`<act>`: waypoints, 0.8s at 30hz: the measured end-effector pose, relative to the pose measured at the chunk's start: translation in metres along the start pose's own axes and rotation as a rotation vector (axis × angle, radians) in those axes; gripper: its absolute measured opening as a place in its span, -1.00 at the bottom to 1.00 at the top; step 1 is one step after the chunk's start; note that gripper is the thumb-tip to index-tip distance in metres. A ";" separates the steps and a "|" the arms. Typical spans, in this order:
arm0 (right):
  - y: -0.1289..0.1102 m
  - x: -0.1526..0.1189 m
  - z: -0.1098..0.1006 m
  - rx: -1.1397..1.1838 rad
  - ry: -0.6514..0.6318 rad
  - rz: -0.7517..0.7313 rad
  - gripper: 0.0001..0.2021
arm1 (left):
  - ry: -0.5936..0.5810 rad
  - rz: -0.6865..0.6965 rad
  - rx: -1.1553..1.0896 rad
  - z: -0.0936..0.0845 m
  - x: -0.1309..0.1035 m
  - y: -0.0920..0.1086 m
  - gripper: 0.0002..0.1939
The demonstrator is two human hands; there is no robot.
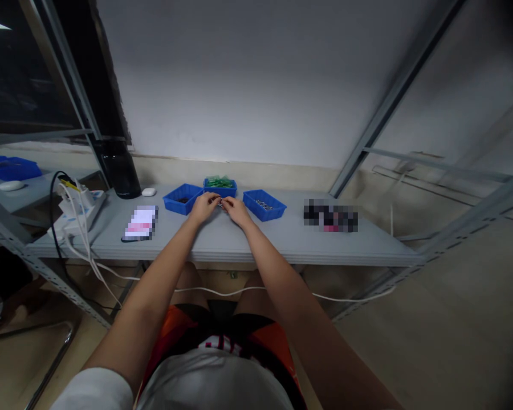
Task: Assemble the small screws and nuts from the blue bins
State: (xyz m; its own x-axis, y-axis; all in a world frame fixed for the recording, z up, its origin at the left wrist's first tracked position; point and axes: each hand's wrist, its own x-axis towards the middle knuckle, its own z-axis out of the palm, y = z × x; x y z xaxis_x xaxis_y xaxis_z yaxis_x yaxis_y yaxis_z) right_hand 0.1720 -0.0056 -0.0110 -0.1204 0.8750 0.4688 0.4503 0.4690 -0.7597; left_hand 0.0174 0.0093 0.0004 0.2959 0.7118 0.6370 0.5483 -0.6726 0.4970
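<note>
Grey boards form a long, flat tabletop (222, 242) against a pale wall (256, 97), and the seated person's forearms reach over its front edge toward the middle. The left hand (205, 206) and the right hand (236, 210) are together, fingertips nearly meeting, both pinched on a small, partly shiny piece (220, 203). The fingers hide most of this piece, so its shape cannot be told. It sits between the two hands, just in front of a blue plastic tray (228, 192) heaped with translucent green pieces (219, 181).

Just beside the left hand is a second blue plastic tray (173, 206), set at an angle, with small dark items (183, 200) lying in it. Near the right hand, a third blue plastic tray (274, 215), also angled, holds small silvery parts (263, 204).

Farther left on the tabletop lie a phone (141, 222) with a lit, pixelated screen and a small white rounded case (149, 192); a black cylindrical bottle (120, 173) stands upright near that case. At the left end, a white power strip (74, 221) carries plugs and cables. Well apart, toward the right end, rests a dark object (331, 216) with a patch of pink, blurred into blocks.
</note>
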 end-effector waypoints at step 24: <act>-0.005 -0.002 -0.001 0.005 0.070 -0.002 -0.81 | -0.082 -0.077 0.051 0.000 -0.002 0.004 -0.77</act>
State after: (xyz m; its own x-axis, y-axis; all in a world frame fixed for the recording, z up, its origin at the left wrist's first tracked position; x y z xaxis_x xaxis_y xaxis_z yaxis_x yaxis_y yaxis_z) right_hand 0.1709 -0.0098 -0.0075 -0.0590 0.8637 0.5005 0.4459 0.4714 -0.7609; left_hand 0.0188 0.0057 0.0010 0.3132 0.7765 0.5468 0.6103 -0.6057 0.5106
